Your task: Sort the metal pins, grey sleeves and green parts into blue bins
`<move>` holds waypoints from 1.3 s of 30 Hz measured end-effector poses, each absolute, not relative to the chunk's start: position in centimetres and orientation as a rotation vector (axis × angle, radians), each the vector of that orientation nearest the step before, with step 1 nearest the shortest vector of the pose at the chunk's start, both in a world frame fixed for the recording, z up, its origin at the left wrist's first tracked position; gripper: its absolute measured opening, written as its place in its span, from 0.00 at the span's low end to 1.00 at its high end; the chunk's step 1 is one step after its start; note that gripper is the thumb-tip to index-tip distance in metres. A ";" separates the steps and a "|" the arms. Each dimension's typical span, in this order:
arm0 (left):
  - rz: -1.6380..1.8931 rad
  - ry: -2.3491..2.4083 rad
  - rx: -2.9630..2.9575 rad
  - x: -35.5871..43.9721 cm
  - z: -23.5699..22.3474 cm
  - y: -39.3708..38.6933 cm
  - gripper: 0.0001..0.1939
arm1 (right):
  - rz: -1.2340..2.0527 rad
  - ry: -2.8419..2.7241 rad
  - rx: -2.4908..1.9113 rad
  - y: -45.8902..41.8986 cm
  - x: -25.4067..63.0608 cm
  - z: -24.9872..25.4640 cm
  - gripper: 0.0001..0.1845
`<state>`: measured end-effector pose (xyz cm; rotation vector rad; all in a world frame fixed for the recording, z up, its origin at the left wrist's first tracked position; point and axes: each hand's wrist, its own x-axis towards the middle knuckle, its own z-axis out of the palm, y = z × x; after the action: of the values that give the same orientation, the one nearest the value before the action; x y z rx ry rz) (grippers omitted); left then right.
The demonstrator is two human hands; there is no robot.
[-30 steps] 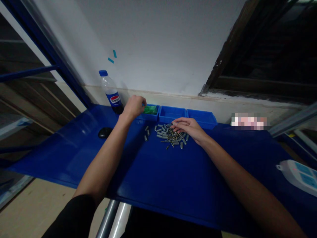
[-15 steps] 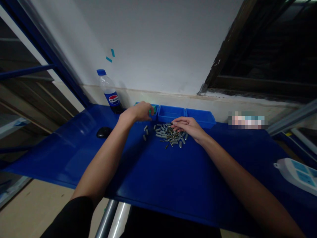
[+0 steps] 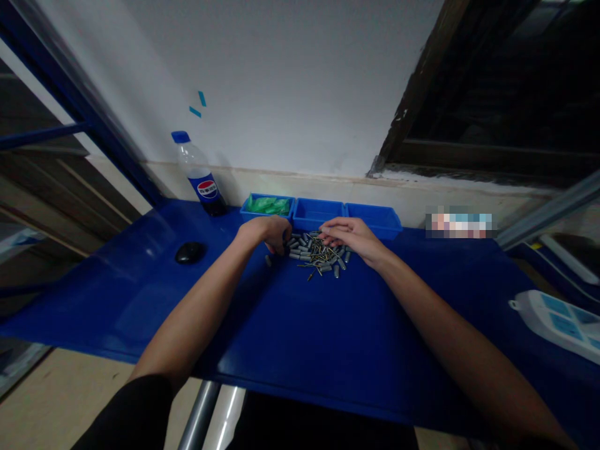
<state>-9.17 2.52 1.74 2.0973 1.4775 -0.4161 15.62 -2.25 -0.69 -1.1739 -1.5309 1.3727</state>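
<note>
A pile of small grey cylinders [image 3: 304, 253] and thin metal pins [image 3: 323, 251] lies on the blue table. At its left edge, my left hand [image 3: 274, 232] reaches down with bent, closed fingers, covering the spot by some loose cylinders. What its fingertips hold, if anything, is hidden. A single grey cylinder [image 3: 268, 260] shows just below that hand. My right hand [image 3: 354, 237] lies over the right side of the pile. Its thumb and fingers come together at the tips among the parts; anything between them is too small to make out.
Behind the pile stand three joined blue bins: the left bin [image 3: 244, 215] holds green plastic, beside a middle bin [image 3: 319, 212] and a right bin [image 3: 375, 219]. A cola bottle [image 3: 204, 181], black mouse [image 3: 190, 252] and white case [image 3: 557, 322] also sit on the table [image 3: 300, 350].
My left hand has come down from in front of the left bin to the loose cylinders, uncovering the green plastic. My right hand stays at the pile. The view has shifted slightly.
</note>
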 end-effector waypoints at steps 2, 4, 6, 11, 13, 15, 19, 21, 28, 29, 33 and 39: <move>-0.455 1.429 2.229 -9.1 1.7 2.8 0.25 | 1.368 -1.534 -1.180 -2.2 15.6 -0.7 0.10; -0.477 1.405 2.324 -9.1 1.8 2.9 0.25 | 1.371 -1.535 -1.183 -2.2 15.7 -0.7 0.11; -0.446 1.390 2.407 -9.0 2.0 2.8 0.26 | 1.375 -1.535 -1.185 -2.1 15.7 -0.8 0.10; -0.249 1.406 2.489 -9.0 3.3 2.4 0.28 | 1.360 -1.549 -1.186 -1.9 15.8 -1.1 0.09; -0.115 1.341 2.453 -8.8 3.9 2.2 0.27 | 1.335 -1.562 -1.188 -1.9 15.8 -1.1 0.09; 0.047 1.205 2.395 -8.6 4.5 1.8 0.26 | 1.315 -1.583 -1.197 -2.1 15.7 -1.0 0.09; 0.263 0.986 2.336 -7.8 5.2 0.9 0.23 | 1.397 -1.610 -1.150 -2.5 15.6 -0.8 0.13; 0.312 0.918 2.340 -7.5 5.3 0.6 0.20 | 1.449 -1.612 -1.107 -2.6 15.6 -0.9 0.14; 0.478 0.743 2.268 -7.1 5.0 0.5 0.12 | 1.562 -1.575 -1.063 -2.4 15.7 -1.5 0.15; 0.507 0.722 2.251 -7.1 5.0 0.5 0.12 | 1.597 -1.552 -1.050 -2.4 15.7 -1.5 0.15; 0.561 0.677 2.201 -7.0 5.0 0.4 0.12 | 1.714 -1.420 -1.006 -2.4 15.8 -1.6 0.18; 0.575 0.693 2.184 -7.0 5.0 0.3 0.13 | 1.629 -1.378 -0.978 -2.2 15.9 -1.8 0.18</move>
<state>-6.97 0.28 5.01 2.1842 0.6935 0.5753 15.87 -2.19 -1.78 -0.9778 -1.3783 1.6288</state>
